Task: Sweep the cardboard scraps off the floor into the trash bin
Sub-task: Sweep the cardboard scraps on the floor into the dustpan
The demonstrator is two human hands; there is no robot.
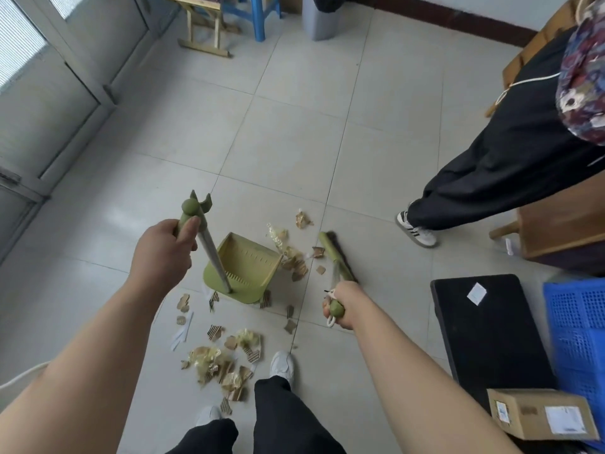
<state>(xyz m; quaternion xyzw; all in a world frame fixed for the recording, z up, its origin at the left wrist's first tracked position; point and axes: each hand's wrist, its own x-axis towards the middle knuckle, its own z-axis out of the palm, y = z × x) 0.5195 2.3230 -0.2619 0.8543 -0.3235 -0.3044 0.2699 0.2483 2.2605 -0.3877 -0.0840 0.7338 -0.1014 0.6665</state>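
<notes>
- Cardboard scraps (226, 358) strewn over pale floor tiles (288, 142), around green dustpan (244, 267).
- Left hand (163, 253) closed round dustpan handle (209, 247); right hand (342, 308) closed round broom (337, 257).
- Grey trash bin (319, 19) far off, top cut off.
- Blue crate (579, 339) partly out of view.

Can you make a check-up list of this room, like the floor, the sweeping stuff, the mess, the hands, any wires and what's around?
Surface: pale tiled floor, bare beyond the mess.
Job's things: green dustpan standing on the floor; green broom beside the scraps; grey trash bin far off by the wall.
Clutter: cardboard scraps near the feet, more scraps at the dustpan's mouth.
Hands: left hand grips the dustpan handle; right hand grips the broom handle.
Cables: white cord at the left edge.
Surroundings: another person's legs, blue crate, cardboard box, blue stool.
</notes>
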